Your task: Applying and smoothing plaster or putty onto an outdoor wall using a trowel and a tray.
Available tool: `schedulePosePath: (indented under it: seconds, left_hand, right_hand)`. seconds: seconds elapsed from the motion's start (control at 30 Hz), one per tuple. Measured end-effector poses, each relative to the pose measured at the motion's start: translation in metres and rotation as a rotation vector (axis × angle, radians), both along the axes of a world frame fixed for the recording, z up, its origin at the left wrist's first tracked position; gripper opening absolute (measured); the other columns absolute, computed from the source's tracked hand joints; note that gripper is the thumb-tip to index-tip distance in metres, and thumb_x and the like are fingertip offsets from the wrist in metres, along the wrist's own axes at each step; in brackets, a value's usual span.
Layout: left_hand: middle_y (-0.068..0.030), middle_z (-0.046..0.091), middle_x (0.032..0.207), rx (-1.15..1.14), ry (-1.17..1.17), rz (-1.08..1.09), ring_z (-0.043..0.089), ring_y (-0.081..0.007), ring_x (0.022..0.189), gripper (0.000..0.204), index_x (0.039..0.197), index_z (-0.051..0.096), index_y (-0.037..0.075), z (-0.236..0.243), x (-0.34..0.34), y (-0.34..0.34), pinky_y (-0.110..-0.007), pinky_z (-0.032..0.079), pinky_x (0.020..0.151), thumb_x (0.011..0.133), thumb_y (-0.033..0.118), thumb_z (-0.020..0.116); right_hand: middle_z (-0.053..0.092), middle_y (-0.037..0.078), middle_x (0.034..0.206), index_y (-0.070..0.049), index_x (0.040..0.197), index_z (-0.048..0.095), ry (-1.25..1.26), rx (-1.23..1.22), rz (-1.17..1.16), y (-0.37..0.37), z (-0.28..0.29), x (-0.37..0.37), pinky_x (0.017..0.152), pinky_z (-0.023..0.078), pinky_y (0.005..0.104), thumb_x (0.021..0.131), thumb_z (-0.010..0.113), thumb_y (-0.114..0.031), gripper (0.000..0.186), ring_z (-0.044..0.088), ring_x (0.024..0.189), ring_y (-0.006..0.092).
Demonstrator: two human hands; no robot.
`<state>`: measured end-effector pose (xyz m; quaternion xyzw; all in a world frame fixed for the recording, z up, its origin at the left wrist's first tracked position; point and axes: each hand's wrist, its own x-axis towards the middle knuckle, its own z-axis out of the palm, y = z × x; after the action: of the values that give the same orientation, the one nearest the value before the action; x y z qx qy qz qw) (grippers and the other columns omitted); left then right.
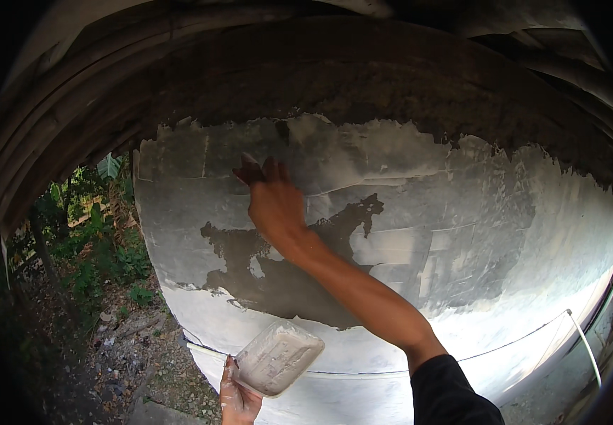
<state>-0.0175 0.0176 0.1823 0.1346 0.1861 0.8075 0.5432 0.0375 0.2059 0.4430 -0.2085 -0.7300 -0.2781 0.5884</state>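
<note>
My left hand (239, 398), smudged with white, grips the edge of a shallow off-white plastic tray (312, 344). Pale paste coats the inside of this tray, which is tilted in front of the wall at the lower middle. Up at the wall, my right hand (275, 207) has its fingers bent against the surface; whatever it grips is hidden or too small to name. Around it the wall (405, 241) carries a thin grey-white coat with uneven streaks. A darker bare patch (299, 287) shows below my right forearm.
A rough brown band (320, 78) runs along the wall's top, under dark roof beams. Pale pipes (207, 350) and a thin dark line cross the lower wall; another white pipe (586, 347) stands at right. Plants (111, 248) and stony ground (133, 354) lie at left.
</note>
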Motion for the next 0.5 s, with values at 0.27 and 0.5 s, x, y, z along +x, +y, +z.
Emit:
schedulePosePath:
  seconds: [0.27, 0.5]
  left_hand:
    - [-0.0188, 0.055, 0.124, 0.016, -0.022, -0.058, 0.054, -0.0327, 0.115, 0.044, 0.124, 0.045, 0.0, 0.01, 0.001, 0.014, -0.05, 0.042, 0.099, 0.096, 0.034, 0.042]
    - [-0.0168, 0.058, 0.12, -0.01, -0.014, -0.095, 0.056, -0.0312, 0.112, 0.04, 0.12, 0.05, 0.003, 0.026, 0.007, 0.019, -0.048, 0.044, 0.097, 0.096, 0.034, 0.043]
  right_hand:
    - [0.055, 0.012, 0.112, -0.006, 0.102, 0.067, -0.343, 0.384, -0.402, 0.044, 0.036, 0.038, 0.083, 0.051, 0.0393, 0.081, 0.058, -0.02, 0.027, 0.054, 0.103, 0.0266]
    - [0.058, 0.01, 0.108, -0.002, 0.089, 0.071, -0.476, 0.263, -0.22, 0.045, -0.025, 0.073, 0.072, 0.053, 0.0327, 0.063, 0.064, -0.008, 0.028, 0.056, 0.094, 0.0233]
